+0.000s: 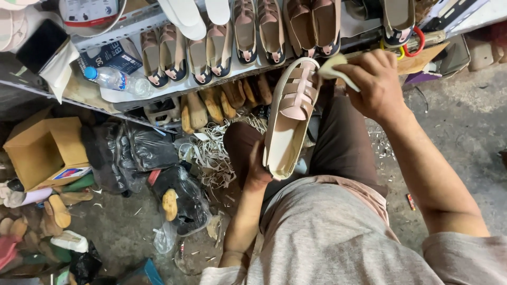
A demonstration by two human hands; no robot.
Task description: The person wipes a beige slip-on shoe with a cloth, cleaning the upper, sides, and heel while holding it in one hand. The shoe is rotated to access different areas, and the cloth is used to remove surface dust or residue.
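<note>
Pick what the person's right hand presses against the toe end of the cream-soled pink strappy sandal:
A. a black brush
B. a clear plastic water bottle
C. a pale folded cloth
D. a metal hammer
C: the right hand pinches a pale folded cloth at the toe of the cream-soled pink strappy sandal, while the left hand props its heel end.

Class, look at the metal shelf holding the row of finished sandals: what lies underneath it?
Under the shelf stand wooden shoe lasts, with pale scrap strips and black plastic bags below. Anything further back is hidden in shadow.
</note>
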